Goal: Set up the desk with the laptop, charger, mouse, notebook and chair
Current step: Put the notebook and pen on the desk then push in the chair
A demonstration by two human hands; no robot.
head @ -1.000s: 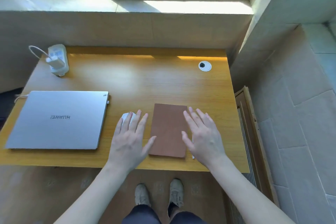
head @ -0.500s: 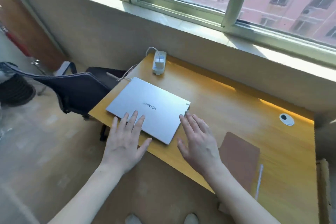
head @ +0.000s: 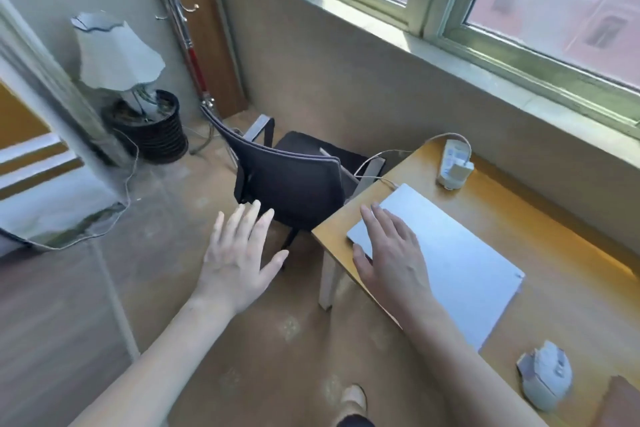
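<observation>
A black chair point(head: 294, 184) stands on the floor off the left end of the wooden desk point(head: 568, 308), its back turned toward me. My left hand point(head: 239, 253) hovers open just short of the chair's backrest, fingers spread. My right hand point(head: 391, 253) is open above the near corner of the closed silver laptop point(head: 460, 267). A white charger point(head: 453, 166) sits in a power strip at the desk's back left, its cable running to the laptop. The white mouse point(head: 547, 381) lies at the desk's near right. A corner of the brown notebook point(head: 620, 406) shows at the frame's bottom right.
A lamp with a pale shade point(head: 114, 52) stands by a dark ribbed bin point(head: 152, 132) at the far left. A coat stand point(head: 180, 28) rises in the corner. A window sill point(head: 485, 55) runs behind the desk. A white desk leg point(head: 329, 277) is near the chair.
The view has swung left from the notebook and laptop to the chair. Both hands moved left with it; the left hand now reaches toward the chair's back.
</observation>
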